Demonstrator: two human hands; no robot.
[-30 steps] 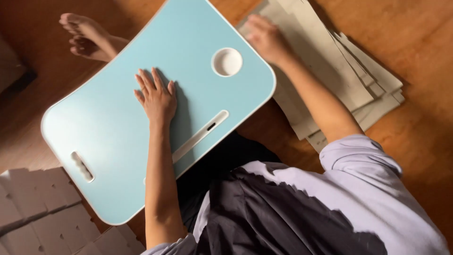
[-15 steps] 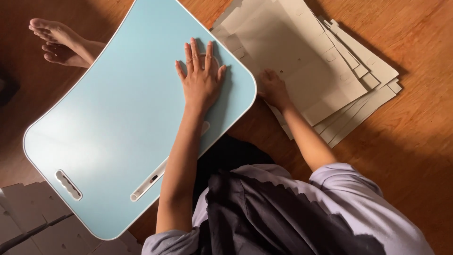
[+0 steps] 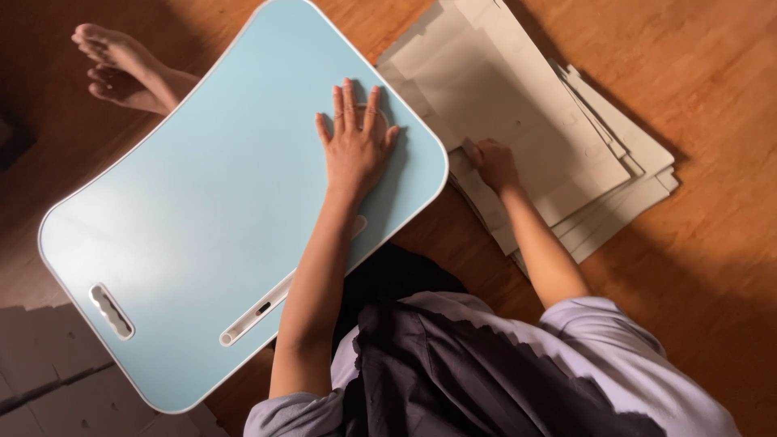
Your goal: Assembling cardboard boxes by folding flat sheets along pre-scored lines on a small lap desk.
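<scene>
Bare feet [image 3: 121, 69]: crossed on the brown wooden floor [image 3: 712, 97], top left, just beyond the board.
Board: the light blue, rounded plastic lap-table top [image 3: 186, 235] has turned since a second ago; its round cup recess now lies under the palm, and the handle cut-out [image 3: 112, 311] and long groove [image 3: 255, 311] face the person.
Left hand [image 3: 354, 144]: flat on the board, fingers spread, gripping nothing.
Right hand [image 3: 494, 162]: moved down the pile edge; fingers curled on a sheet corner.
Pile: grey cardboard sheets [image 3: 550, 137], stacked on the floor, touching the board.
Containers: none visible.
</scene>
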